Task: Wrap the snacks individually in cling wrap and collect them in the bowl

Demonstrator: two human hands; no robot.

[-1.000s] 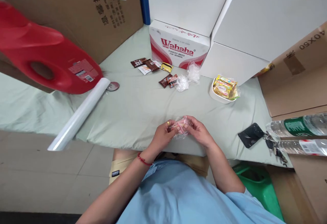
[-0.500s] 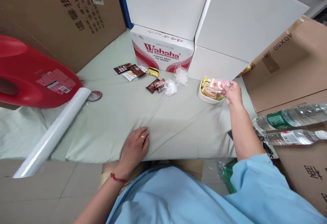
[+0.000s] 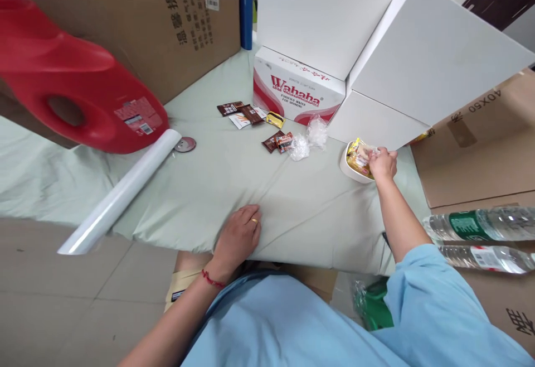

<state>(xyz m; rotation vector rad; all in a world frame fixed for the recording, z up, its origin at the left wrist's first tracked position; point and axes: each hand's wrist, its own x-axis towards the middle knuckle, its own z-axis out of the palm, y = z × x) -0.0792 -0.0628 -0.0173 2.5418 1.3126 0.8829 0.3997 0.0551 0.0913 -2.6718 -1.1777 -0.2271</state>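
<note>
My right hand is closed on a small clear-and-pink packet, partly hidden by the fingers. It is at the right side of a white oval container. Yellow and gold packets fill the container, and the pink one lies against them. My left hand, with a ring and a red wrist cord, rests on the green cloth near the front edge. Its fingers lie loosely flat, and nothing shows in them.
Brown sachets, a yellow packet and crumpled clear plastic lie mid-table. Behind stand a Wahaha box and white boxes. At left are a red jug and a white roll; water bottles lie at right.
My right hand has brought the pink packet down onto the packets in the container. The left hand stays on the cloth. The whole view has shifted as my head turned left.
</note>
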